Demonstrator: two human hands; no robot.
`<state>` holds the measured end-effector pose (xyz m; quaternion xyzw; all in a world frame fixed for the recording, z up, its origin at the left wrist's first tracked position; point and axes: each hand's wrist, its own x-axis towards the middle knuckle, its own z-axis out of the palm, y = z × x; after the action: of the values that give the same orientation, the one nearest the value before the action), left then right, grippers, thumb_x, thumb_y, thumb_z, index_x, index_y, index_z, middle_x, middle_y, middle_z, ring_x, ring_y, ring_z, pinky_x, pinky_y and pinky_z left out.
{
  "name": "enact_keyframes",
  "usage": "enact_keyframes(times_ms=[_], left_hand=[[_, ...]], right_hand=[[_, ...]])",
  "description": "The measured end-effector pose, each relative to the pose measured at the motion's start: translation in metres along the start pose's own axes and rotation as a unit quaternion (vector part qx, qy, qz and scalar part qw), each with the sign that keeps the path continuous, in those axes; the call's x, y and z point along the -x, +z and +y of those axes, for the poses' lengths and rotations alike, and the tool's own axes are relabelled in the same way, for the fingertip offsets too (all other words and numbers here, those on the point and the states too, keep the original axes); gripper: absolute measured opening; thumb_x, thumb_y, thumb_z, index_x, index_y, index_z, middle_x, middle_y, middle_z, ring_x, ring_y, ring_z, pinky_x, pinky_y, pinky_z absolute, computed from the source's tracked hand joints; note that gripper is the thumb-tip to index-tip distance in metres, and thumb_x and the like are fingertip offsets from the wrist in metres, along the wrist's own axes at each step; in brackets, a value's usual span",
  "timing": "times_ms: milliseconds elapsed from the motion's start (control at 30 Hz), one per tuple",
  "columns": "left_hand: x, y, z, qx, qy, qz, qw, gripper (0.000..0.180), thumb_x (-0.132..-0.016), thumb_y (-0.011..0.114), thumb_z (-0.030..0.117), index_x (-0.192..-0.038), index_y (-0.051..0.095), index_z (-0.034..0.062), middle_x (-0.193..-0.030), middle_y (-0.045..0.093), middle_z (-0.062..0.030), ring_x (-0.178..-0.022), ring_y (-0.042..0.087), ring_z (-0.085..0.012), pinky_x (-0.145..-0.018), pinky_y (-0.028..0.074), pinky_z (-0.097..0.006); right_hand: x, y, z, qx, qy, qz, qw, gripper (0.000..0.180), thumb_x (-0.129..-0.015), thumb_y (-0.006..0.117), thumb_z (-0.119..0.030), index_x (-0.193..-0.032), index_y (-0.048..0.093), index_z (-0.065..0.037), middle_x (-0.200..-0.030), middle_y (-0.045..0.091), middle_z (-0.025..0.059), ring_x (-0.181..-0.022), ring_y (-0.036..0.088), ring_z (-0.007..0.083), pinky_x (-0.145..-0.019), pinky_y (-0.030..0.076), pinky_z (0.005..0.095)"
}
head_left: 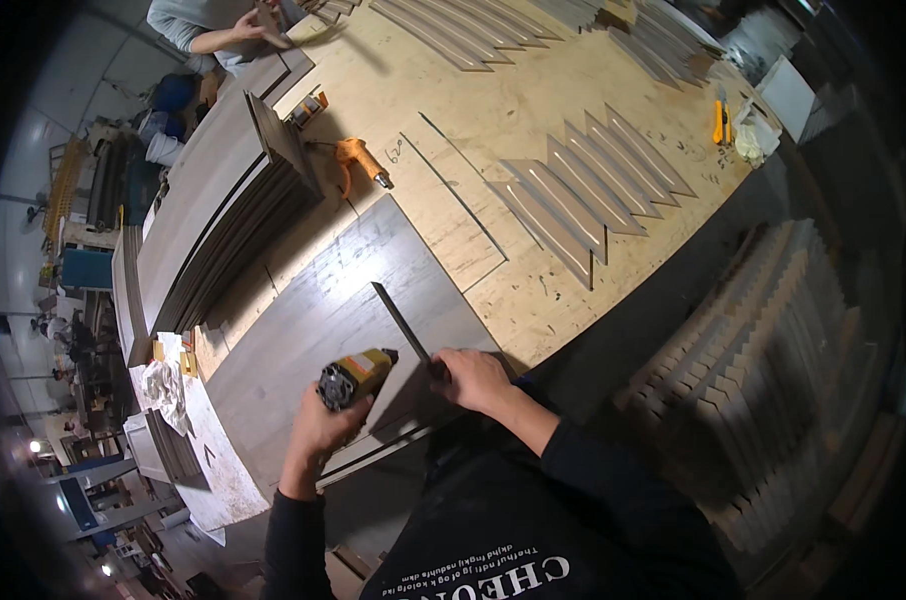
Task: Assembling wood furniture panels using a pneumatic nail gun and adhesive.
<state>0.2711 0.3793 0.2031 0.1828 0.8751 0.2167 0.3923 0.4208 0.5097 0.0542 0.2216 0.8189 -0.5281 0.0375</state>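
Observation:
My left hand [328, 430] is closed around a yellow-and-black handheld power tool [361, 375], its round black end facing up toward me. Which kind of power tool it is cannot be made out. To its right, my right hand [476, 380] grips one end of a narrow dark strip [403, 318]. That strip slants away over a large grey wood-grain panel [283, 350], its far tip pointing toward the panel's middle. Both hands are above the near part of this panel, which lies at the table's near edge and reflects a bright light.
A tall stack of grey panels [213, 210] stands at left. An orange glue gun [361, 160] lies past the panel. Slanted pieces with pale lines [603, 185] and a yellow utility knife [721, 118] lie right. Stacked pieces [753, 380] stand beside the table. Another person's hand [248, 28] works far left.

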Motion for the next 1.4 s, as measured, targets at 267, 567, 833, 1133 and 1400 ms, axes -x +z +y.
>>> enact_keyframes(times_ms=[267, 567, 833, 1133, 1400], left_hand=[[-0.037, -0.002, -0.006, -0.089, -0.016, -0.008, 0.996, 0.034, -0.073, 0.070, 0.020, -0.102, 0.064, 0.0022, -0.073, 0.064, -0.0067, -0.063, 0.059, -0.0139, -0.060, 0.047, -0.030], [-0.041, 0.001, -0.015, -0.093, 0.078, 0.007, 0.993, 0.035, -0.073, 0.069, 0.023, -0.099, 0.065, 0.0013, -0.076, 0.067, -0.0122, -0.070, 0.065, -0.0196, -0.067, 0.050, -0.033], [-0.054, -0.029, -0.018, 0.052, -0.005, -0.013, 0.999, 0.021, -0.075, 0.072, 0.014, -0.089, 0.063, 0.0008, -0.061, 0.060, -0.0027, -0.050, 0.055, -0.0110, -0.048, 0.045, -0.027], [-0.080, -0.040, 0.001, 0.064, 0.015, -0.009, 0.998, 0.020, -0.078, 0.067, 0.012, -0.093, 0.062, 0.0011, -0.057, 0.054, -0.0018, -0.044, 0.051, -0.0105, -0.042, 0.043, -0.026], [-0.082, -0.035, 0.006, 0.060, 0.000, -0.024, 0.998, 0.021, -0.077, 0.068, 0.013, -0.094, 0.062, 0.0021, -0.058, 0.054, -0.0014, -0.045, 0.051, -0.0102, -0.043, 0.043, -0.026]], right_hand=[[-0.034, 0.005, -0.008, 0.005, 0.027, 0.058, 0.998, 0.024, -0.078, 0.064, -0.026, -0.092, 0.061, -0.008, -0.084, 0.065, 0.0156, -0.084, 0.063, 0.0350, -0.075, 0.050, 0.0428], [-0.035, 0.002, -0.009, 0.006, 0.025, 0.058, 0.998, 0.025, -0.077, 0.066, -0.027, -0.092, 0.061, -0.009, -0.086, 0.065, 0.0155, -0.085, 0.063, 0.0341, -0.075, 0.050, 0.0429], [-0.036, 0.002, -0.016, 0.013, 0.074, 0.029, 0.997, 0.027, -0.077, 0.066, -0.027, -0.096, 0.061, -0.009, -0.090, 0.066, 0.0153, -0.090, 0.062, 0.0343, -0.078, 0.050, 0.0426], [-0.038, -0.006, -0.019, 0.032, 0.094, -0.003, 0.995, 0.033, -0.076, 0.069, -0.028, -0.100, 0.060, -0.008, -0.094, 0.066, 0.0161, -0.093, 0.062, 0.0344, -0.080, 0.050, 0.0428], [-0.036, -0.003, -0.017, 0.024, 0.089, -0.002, 0.996, 0.036, -0.076, 0.069, -0.028, -0.104, 0.059, -0.008, -0.094, 0.066, 0.0167, -0.092, 0.062, 0.0344, -0.081, 0.050, 0.0426]])
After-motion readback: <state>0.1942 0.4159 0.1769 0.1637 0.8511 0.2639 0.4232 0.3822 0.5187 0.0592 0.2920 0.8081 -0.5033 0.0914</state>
